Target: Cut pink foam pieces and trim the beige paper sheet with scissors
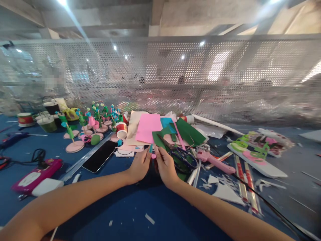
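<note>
Close together above the blue table, my left hand [139, 166] and my right hand [166, 167] are both closed in a pinch. Between their fingertips is a small teal and pink craft piece [153, 156], whose exact shape is partly hidden by the fingers. Just beyond it lie a pink sheet [148, 128], a cream sheet [132, 129] and cut green sheets [190, 132]. Dark-handled scissors [187, 159] rest on the green material beside my right hand. A black phone [100, 156] lies left of my left hand.
Small flower-like crafts on round pink bases [74, 146] stand at left, near paper cups [121, 129]. A magenta power bank-like box [37, 175] is front left. A pink glue gun [215, 161], its cord, white scraps [227, 192] and a white tray [258, 162] lie right. Perforated metal panels [160, 73] rise behind.
</note>
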Demonstrator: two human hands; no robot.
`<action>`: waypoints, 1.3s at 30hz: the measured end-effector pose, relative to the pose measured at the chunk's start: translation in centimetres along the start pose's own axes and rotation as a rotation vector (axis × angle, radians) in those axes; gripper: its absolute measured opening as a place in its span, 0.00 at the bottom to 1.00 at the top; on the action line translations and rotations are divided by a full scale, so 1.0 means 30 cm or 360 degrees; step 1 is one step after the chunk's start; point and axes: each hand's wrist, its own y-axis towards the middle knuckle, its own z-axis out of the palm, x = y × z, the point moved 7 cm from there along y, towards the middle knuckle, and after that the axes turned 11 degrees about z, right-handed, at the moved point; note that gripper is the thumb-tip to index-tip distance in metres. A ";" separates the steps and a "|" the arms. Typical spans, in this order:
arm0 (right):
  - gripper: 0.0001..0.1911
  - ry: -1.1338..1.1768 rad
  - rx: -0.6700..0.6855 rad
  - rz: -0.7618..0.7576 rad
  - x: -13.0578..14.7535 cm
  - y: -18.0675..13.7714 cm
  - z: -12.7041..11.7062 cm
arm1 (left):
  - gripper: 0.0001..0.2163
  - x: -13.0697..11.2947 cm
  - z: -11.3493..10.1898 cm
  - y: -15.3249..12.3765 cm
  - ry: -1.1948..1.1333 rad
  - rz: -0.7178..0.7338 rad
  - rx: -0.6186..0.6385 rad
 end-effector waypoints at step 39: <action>0.11 -0.0531 -0.0177 -0.0579 0.078 -0.015 -0.020 | 0.20 -0.002 0.018 0.001 -0.0217 0.0095 -0.0004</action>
